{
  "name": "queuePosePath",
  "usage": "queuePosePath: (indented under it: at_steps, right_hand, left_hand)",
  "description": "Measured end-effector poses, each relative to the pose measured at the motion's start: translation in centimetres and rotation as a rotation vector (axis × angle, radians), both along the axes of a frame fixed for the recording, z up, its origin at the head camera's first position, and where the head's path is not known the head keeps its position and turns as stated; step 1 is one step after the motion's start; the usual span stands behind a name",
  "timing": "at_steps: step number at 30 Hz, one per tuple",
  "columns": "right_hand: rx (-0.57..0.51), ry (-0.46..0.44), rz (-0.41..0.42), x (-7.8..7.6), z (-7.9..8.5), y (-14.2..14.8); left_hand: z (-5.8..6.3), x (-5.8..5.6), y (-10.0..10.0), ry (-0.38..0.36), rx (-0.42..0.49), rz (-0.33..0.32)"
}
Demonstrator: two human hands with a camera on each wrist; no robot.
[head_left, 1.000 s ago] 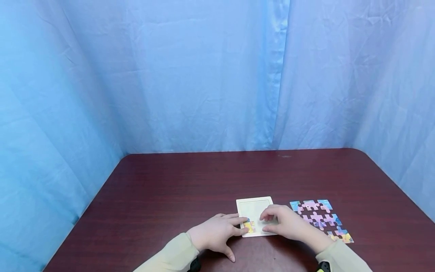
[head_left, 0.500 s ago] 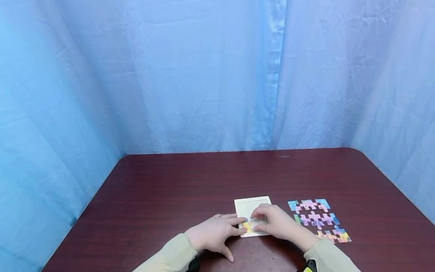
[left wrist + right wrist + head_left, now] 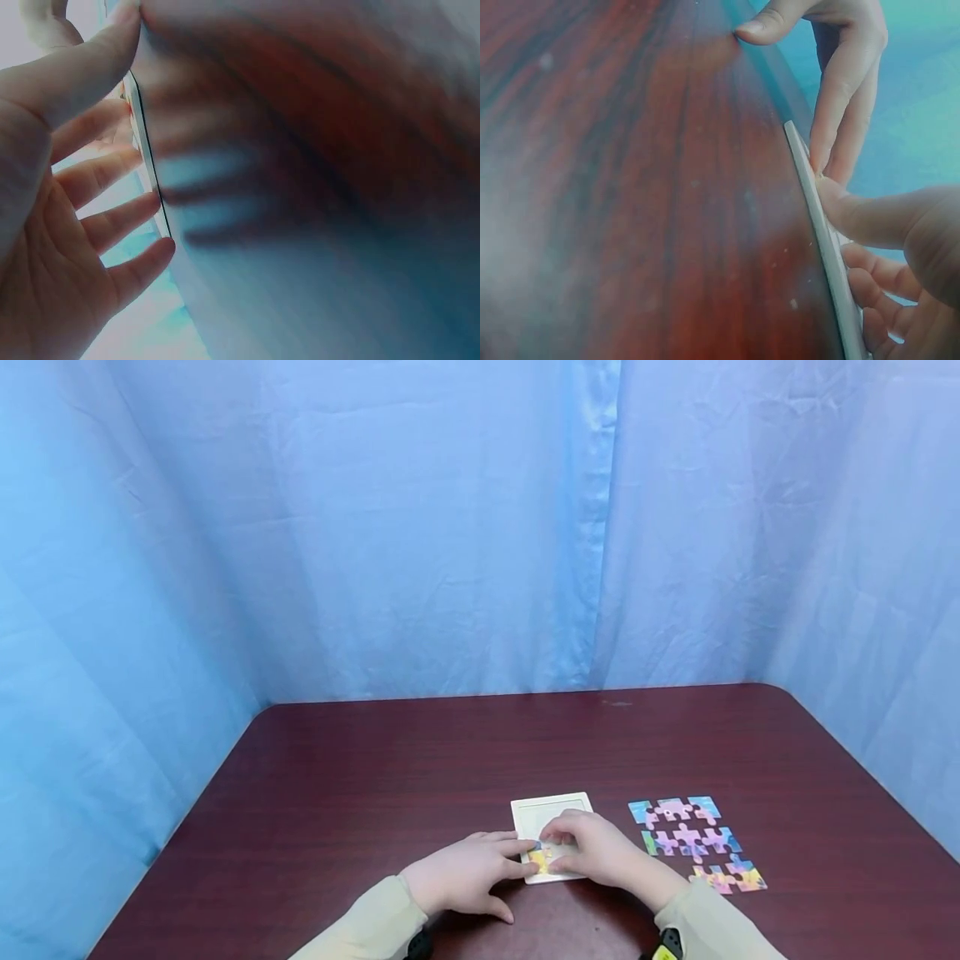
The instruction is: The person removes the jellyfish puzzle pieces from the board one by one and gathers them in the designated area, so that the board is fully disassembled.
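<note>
My left hand (image 3: 467, 872) lies with fingers spread and fairly straight at the left side of a shallow white puzzle frame (image 3: 553, 799). Two of its fingertips rest on the frame's lower-left corner, at small yellow puzzle pieces (image 3: 538, 860). From the right, my right hand (image 3: 600, 852) reaches over the frame with bent fingers, thumb and index tips close against these pieces. Whether it pinches one is hidden. In the right wrist view, the right thumb (image 3: 870, 217) meets the frame's edge (image 3: 825, 240) beside the left fingertips. The left wrist view shows the left fingertips (image 3: 161, 251) along the frame.
Right of the frame, several loose jigsaw pieces (image 3: 690, 839) in pink, blue and yellow lie in rough rows on the dark red-brown table (image 3: 420, 768). Blue curtains (image 3: 450, 527) hang behind the table and on both sides.
My right hand has moved left across the frame to the yellow pieces by the left fingertips. The left hand keeps its place on the frame. The head view has shifted slightly.
</note>
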State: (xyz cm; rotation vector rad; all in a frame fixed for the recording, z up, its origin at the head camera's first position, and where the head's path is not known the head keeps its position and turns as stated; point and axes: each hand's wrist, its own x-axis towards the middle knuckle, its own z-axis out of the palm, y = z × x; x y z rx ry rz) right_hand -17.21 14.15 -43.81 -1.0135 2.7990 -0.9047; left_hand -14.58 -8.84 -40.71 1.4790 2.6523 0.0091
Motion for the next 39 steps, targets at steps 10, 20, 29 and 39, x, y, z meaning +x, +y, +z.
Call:
queuePosePath:
  at_steps: [10,20,29,39]
  right_hand:
    - [0.012,-0.057,0.022,-0.3,0.3,-0.4]
    - [0.028,-0.089,0.065,-0.3,0.7,-0.7]
    - [-0.019,-0.105,0.08,-0.1,0.8,-0.8]
    - [-0.13,-0.124,0.06,0.0,-0.2,-0.8]
  left_hand:
    - [0.5,-0.3,-0.9,-0.026,-0.02,0.059]
    - [0.5,-0.4,-1.1,-0.09,-0.015,0.115]
    - [0.5,-0.5,-0.9,-0.096,-0.009,0.142]
    - [0.6,-0.3,-1.1,-0.092,-0.006,0.138]
